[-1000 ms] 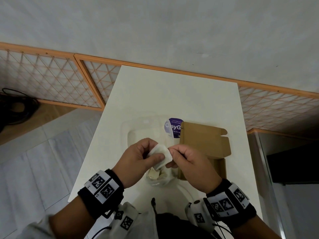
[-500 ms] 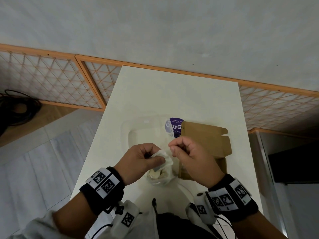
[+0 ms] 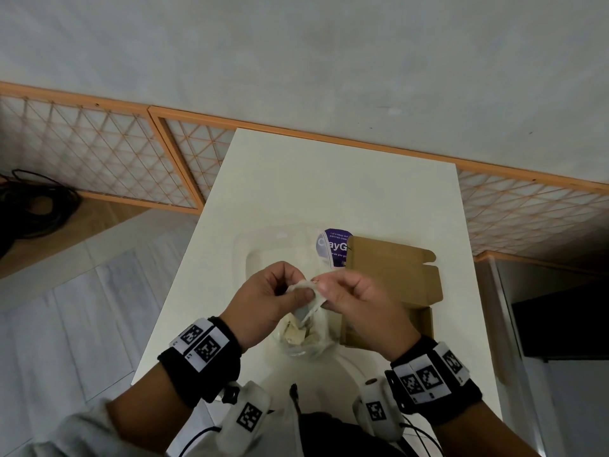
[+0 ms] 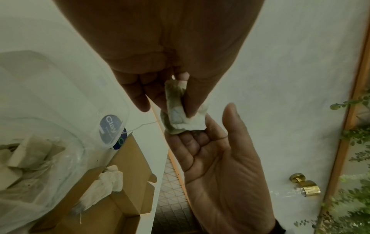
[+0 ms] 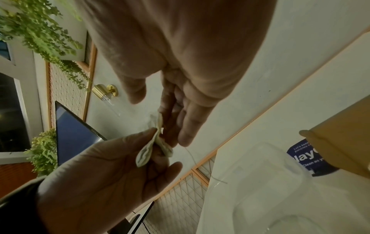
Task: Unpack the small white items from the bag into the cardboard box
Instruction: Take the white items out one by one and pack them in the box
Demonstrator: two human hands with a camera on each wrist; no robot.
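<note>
- The white tabletop (image 3: 346, 179) carries everything, its far edge against the wall.
- A clear tub (image 3: 280, 249) lies on it behind the hands, with a purple label (image 3: 333, 247) at its right end. What the tub holds cannot be told.
- The box (image 3: 392, 275) sits right of the tub, lid flap raised. The left wrist view shows one crumpled white item (image 4: 106, 185) lying inside it.
- A clear bag (image 3: 301, 338) stands just left of the box, below the hands, with several pale items (image 4: 24, 152) heaped inside.
- The left hand (image 3: 267, 301) pinches one sachet (image 3: 308, 300) between thumb and fingers, above the bag.
- The right hand (image 3: 359, 301) meets the sachet's upper corner with curled fingertips, gripping there; a thin thread (image 5: 192, 156) trails down from it.
</note>
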